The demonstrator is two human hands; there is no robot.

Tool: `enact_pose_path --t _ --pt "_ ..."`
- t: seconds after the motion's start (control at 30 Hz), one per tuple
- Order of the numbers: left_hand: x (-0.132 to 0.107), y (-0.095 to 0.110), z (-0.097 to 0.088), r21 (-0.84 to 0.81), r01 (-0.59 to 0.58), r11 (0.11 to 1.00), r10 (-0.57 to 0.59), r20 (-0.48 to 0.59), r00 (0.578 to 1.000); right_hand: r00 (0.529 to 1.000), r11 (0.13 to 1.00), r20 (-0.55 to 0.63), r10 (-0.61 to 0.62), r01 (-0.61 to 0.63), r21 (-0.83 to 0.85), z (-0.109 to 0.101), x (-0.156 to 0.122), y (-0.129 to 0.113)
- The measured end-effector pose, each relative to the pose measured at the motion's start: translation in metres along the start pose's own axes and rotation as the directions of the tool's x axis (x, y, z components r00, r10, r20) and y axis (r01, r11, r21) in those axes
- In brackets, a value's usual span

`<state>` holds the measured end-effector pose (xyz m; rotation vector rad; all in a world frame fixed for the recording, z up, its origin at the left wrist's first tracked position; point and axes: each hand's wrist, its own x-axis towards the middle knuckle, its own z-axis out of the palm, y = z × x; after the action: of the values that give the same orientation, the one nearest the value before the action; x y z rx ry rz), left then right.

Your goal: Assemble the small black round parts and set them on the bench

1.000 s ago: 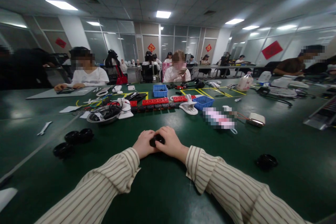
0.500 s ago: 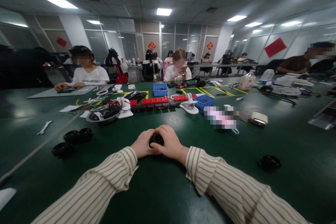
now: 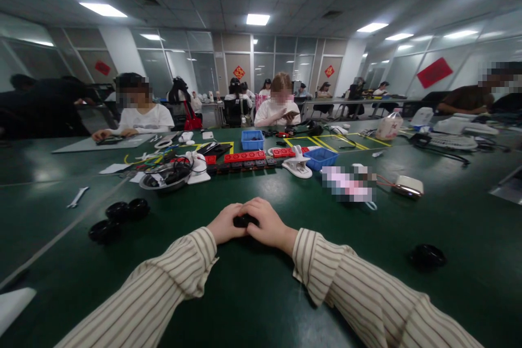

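Light: bright, even, from ceiling panels point(image 3: 258, 19)
Glare: pale sheen on green table point(image 3: 36, 174), far left edge
Shadows: soft, faint beneath sleeves point(image 3: 163, 288)
Edges: wide-angle bending, slight blur

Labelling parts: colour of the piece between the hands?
Black piece; head view shows it best.

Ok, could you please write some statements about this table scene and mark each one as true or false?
1. The left hand and the right hand both close around one small black part. True.
2. The wrench lies to the right of the hands. False: it lies far to their left on the green table.
3. Three black round parts sit left of the hands. True.
4. The sleeves are plain blue. False: they are pale with dark stripes.
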<state>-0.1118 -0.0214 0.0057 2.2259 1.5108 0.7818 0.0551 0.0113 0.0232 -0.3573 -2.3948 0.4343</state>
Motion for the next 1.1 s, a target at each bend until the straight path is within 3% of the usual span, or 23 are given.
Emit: enact_pose_path --t 0.2,0.33,0.43,0.63,0.77,0.93,1.1 --pt "-0.002 -0.005 0.002 0.02 -0.015 1.0 0.015 0.017 1.0 0.999 0.999 -0.033 -0.042 0.042 0.001 -0.001 -0.002 -0.004" --pt "-0.003 0.002 0.006 0.112 0.051 0.992 -0.044 -0.062 0.997 0.991 0.998 -0.128 0.043 -0.049 -0.049 0.001 -0.003 -0.005" --pt "-0.004 0.011 0.007 0.209 0.102 0.973 -0.081 -0.107 0.991 0.988 0.989 -0.11 0.11 -0.12 -0.084 0.003 -0.003 -0.001" --pt "-0.003 0.014 0.004 0.277 0.099 0.956 -0.076 -0.093 0.993 0.97 0.963 -0.131 0.207 -0.225 -0.147 0.007 -0.002 0.002" --pt "-0.002 0.007 0.003 0.202 0.073 0.977 -0.057 -0.083 0.995 0.976 0.97 -0.106 0.192 -0.205 -0.132 0.006 -0.001 -0.001" --pt "-0.001 0.002 0.002 0.074 0.026 0.997 -0.023 -0.047 0.999 0.998 0.998 -0.035 0.043 -0.044 -0.032 0.002 -0.002 0.002" --pt "-0.001 -0.001 0.002 0.074 -0.005 0.997 0.005 -0.007 1.0 0.999 1.0 -0.035 -0.017 0.018 0.025 -0.001 -0.003 0.0"
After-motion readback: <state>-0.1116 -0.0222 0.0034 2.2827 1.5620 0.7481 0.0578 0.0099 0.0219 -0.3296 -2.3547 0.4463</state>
